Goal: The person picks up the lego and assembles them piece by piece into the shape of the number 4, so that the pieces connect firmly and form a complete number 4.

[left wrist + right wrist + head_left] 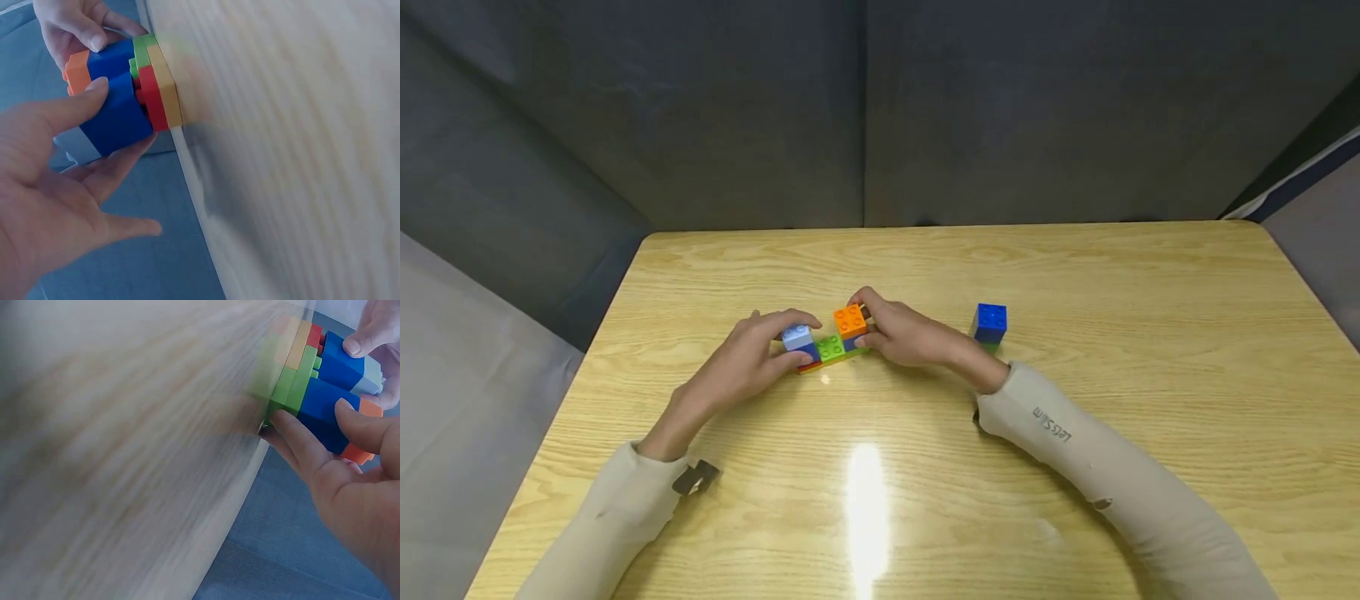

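A low toy brick build stands on the table, with a green brick (831,347) showing in its middle. At its left end a light blue brick (797,337) tops a tall blue brick (119,115). My left hand (739,357) pinches that blue brick between thumb and fingers. An orange brick (850,320) caps the second blue brick (328,415) at the other end, which my right hand (913,333) grips from the right. In the left wrist view, a red brick (153,100) and a yellow brick (165,87) form the lower layers.
Right of the build, beyond my right wrist, a separate dark blue brick (991,321) stands on a green brick (991,347). The wooden table (1112,292) ends at a dark grey curtain (737,117) behind, with more cloth at the left side.
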Motion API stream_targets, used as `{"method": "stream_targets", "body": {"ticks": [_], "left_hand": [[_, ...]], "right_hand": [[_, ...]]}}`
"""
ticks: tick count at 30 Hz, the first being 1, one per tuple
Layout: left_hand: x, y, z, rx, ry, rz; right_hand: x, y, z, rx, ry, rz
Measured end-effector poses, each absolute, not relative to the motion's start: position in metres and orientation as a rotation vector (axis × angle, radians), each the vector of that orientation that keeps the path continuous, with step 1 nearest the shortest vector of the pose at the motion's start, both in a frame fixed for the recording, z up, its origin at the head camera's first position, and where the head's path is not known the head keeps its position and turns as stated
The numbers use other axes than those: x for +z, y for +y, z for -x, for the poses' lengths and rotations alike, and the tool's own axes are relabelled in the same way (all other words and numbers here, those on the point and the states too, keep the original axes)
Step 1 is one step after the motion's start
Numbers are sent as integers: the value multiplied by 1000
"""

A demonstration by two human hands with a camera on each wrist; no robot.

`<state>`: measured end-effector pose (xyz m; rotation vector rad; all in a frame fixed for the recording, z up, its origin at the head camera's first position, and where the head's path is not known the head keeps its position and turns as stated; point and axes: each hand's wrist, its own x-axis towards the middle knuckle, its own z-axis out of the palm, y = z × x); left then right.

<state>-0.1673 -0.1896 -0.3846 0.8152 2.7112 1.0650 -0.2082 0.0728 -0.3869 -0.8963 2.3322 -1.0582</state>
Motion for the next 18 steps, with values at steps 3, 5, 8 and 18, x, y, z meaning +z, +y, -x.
{"method": "stream_targets", "body": {"ticks": [3, 5, 8, 18], "left_hand": [[-386, -188, 166, 1040, 2749, -838], [-387, -186, 165, 1028, 2770, -866], [-388, -184, 163, 1015, 2795, -870], [-384, -182, 166, 1006, 2782, -630]], "right_hand": [[-388, 72, 208, -1048, 2328, 899], [-388, 72, 208, -1049, 2326, 890], [-387, 73, 208, -1055, 2318, 887], [-387, 71, 210, -1075, 2329, 869]]}}
